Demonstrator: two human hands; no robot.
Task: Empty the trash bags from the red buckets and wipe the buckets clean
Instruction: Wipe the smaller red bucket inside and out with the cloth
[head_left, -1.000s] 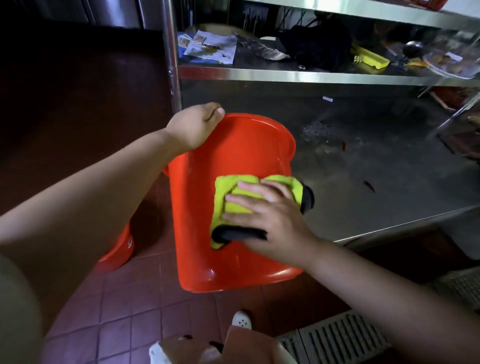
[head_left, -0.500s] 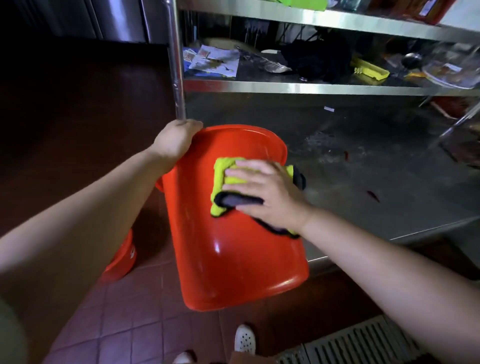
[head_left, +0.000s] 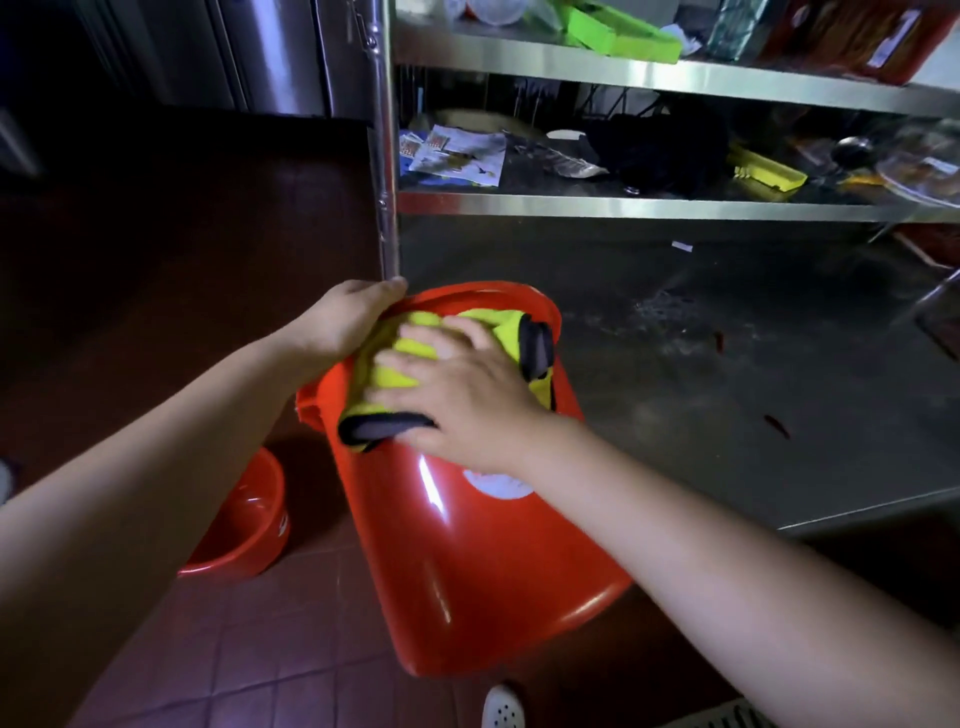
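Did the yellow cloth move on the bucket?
Yes. The yellow cloth slid up the red bucket wall toward the rim gripped by the left hand.

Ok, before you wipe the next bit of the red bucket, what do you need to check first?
1. Left hand holds the bucket's rim: ok, its fingers curl over the edge.
2. Yellow cloth lies flat against the red bucket: ok, the right hand presses it on the outer wall with straight fingers.
3. Bucket is steady: cannot tell, it is tilted and its far side is hidden.
4. Trash bag is out: cannot tell, the inside does not show.
5. Wall below the cloth is clean: cannot tell; it shines, with a white label by the wrist.
6. Second red bucket is out of the way: ok, it sits on the floor, left of this one.
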